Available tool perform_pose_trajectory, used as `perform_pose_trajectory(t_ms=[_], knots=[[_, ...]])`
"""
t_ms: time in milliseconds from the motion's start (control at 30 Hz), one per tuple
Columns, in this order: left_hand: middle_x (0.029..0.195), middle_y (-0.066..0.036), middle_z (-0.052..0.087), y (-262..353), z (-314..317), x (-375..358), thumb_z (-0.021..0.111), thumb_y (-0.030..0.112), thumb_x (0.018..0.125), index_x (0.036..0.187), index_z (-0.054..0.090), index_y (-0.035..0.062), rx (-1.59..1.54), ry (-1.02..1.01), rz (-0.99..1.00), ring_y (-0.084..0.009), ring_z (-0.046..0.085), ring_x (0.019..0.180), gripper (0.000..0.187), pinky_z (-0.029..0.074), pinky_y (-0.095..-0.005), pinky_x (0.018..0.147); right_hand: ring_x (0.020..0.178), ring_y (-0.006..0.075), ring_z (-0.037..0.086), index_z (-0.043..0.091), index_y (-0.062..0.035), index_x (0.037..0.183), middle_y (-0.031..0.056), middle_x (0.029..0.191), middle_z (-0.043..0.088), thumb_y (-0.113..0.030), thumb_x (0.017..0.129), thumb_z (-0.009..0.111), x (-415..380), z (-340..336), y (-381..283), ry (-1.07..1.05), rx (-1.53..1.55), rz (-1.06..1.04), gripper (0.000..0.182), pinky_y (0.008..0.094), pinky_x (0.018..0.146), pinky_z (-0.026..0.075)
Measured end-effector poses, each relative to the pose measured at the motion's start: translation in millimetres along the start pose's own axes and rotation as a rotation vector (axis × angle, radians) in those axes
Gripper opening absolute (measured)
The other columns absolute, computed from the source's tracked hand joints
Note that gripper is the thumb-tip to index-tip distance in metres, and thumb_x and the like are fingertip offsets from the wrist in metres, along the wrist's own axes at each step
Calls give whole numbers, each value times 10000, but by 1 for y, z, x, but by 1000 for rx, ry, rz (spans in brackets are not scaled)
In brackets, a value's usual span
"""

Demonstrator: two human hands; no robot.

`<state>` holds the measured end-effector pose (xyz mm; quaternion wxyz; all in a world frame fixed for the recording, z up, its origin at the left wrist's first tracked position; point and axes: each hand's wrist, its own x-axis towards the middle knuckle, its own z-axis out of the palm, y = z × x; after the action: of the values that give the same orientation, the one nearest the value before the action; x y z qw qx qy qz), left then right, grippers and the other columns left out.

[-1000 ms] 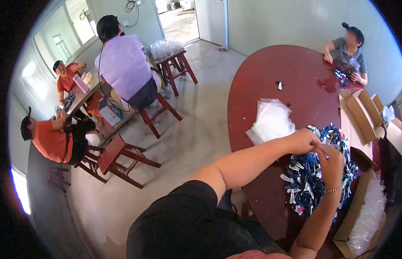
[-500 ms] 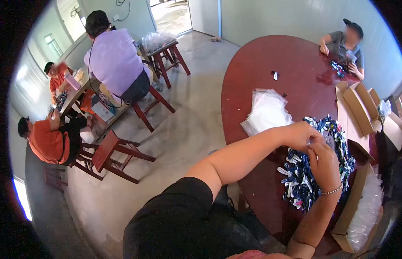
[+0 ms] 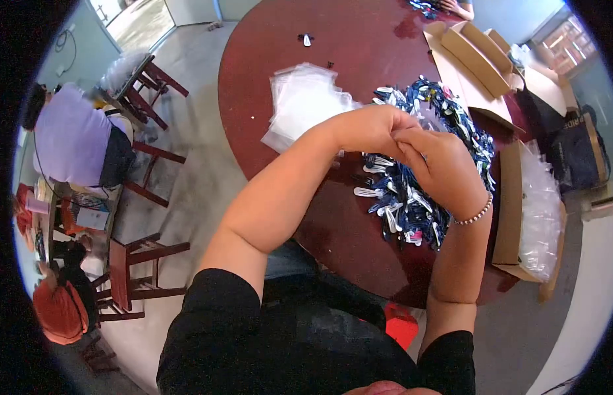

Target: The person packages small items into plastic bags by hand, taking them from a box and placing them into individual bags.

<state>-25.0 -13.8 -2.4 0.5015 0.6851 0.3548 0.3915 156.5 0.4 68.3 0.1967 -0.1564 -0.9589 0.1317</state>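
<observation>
My left hand (image 3: 377,126) and my right hand (image 3: 445,161) meet over a heap of snap hair clips (image 3: 402,214), mostly dark blue and white. Both hands are closed, with fingertips pinched together. A small clear plastic bag (image 3: 430,120) shows just beyond the fingers, seemingly held between them; my hands cover most of it. A beaded bracelet (image 3: 474,209) circles my right wrist. Left of the heap, a stack of clear flat bags (image 3: 303,99) lies on the dark red table (image 3: 254,79).
Cardboard boxes (image 3: 478,59) stand at the table's far right. Another box (image 3: 510,204) full of clear plastic packs (image 3: 540,217) sits by my right arm. One loose clip (image 3: 306,41) lies farther off. Wooden stools (image 3: 142,263) and seated people are to the left; another person's hand (image 3: 458,8) is across the table.
My view has swung right and down, so the table sits farther left and higher. My hands stay together over the clips, still pinching.
</observation>
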Motion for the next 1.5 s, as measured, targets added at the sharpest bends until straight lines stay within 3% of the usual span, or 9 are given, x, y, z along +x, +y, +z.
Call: perform_pose_trajectory(t_ms=[100, 333, 400, 533, 833, 1133, 1267, 1367, 1500], knots=[[914, -16, 684, -8, 0, 3, 732, 49, 761, 1006, 649, 29, -189, 0, 85, -80, 614, 831, 260, 504, -250, 765, 679, 350, 634, 653, 9, 901, 189, 755, 641, -73, 845, 596, 1, -5, 0, 60, 1, -27, 115, 383, 616, 491], [872, -43, 680, 3, 1, 0, 787, 178, 757, 964, 649, 26, -117, 307, -80, -97, 628, 800, 291, 496, -235, 647, 744, 129, 638, 660, 17, 961, 101, 881, 681, -46, 844, 649, -5, -29, -2, 323, 46, 200, 133, 255, 651, 514], [822, -31, 665, -2, 1, 5, 794, 175, 749, 923, 650, 31, -132, 346, -83, -91, 612, 765, 268, 481, -231, 609, 723, 136, 634, 661, 6, 957, 105, 871, 675, -48, 839, 654, -13, -27, 13, 284, 22, 217, 130, 258, 639, 511], [862, -15, 660, -10, -2, 6, 780, 130, 763, 952, 654, 34, -114, 322, -81, -86, 588, 767, 247, 468, -222, 665, 729, 214, 638, 664, 1, 987, 118, 862, 672, -100, 778, 715, -47, -12, 33, -116, -12, 335, 237, 314, 671, 509], [961, -43, 674, -9, 7, 5, 787, 112, 750, 1026, 650, -9, -45, 347, -118, -110, 610, 886, 331, 483, -265, 824, 799, 271, 616, 662, -34, 874, 100, 870, 605, -100, 739, 716, -71, 34, 39, 38, -90, 261, 159, 357, 690, 503], [943, -30, 671, -10, 10, 6, 790, 125, 749, 1027, 660, 7, 6, 369, -133, -96, 602, 872, 329, 483, -262, 804, 785, 264, 607, 667, -43, 843, 92, 849, 591, -98, 735, 705, -77, 49, 57, 136, -187, 305, 127, 358, 696, 500], [933, -33, 670, -2, 11, 6, 794, 130, 744, 1014, 662, 8, 23, 346, -147, -101, 602, 864, 324, 482, -262, 799, 644, 158, 567, 685, -34, 903, 46, 800, 599, -101, 743, 740, -79, 42, 67, 186, 96, 454, 183, 277, 611, 472], [924, -32, 667, 2, 12, 5, 798, 132, 737, 1003, 663, 8, 67, 358, -138, -107, 603, 858, 323, 483, -262, 794, 638, 51, 504, 677, 1, 928, -34, 734, 590, -123, 823, 720, -79, 32, 71, 246, 575, 739, 168, 197, 591, 415], [926, -27, 664, 2, 17, 6, 793, 126, 743, 1000, 667, 19, 47, 375, -150, -113, 608, 869, 306, 487, -269, 801, 650, 57, 528, 688, 13, 952, -27, 740, 613, -150, 861, 690, -79, 23, 72, 294, 849, 793, 187, 196, 586, 408]])
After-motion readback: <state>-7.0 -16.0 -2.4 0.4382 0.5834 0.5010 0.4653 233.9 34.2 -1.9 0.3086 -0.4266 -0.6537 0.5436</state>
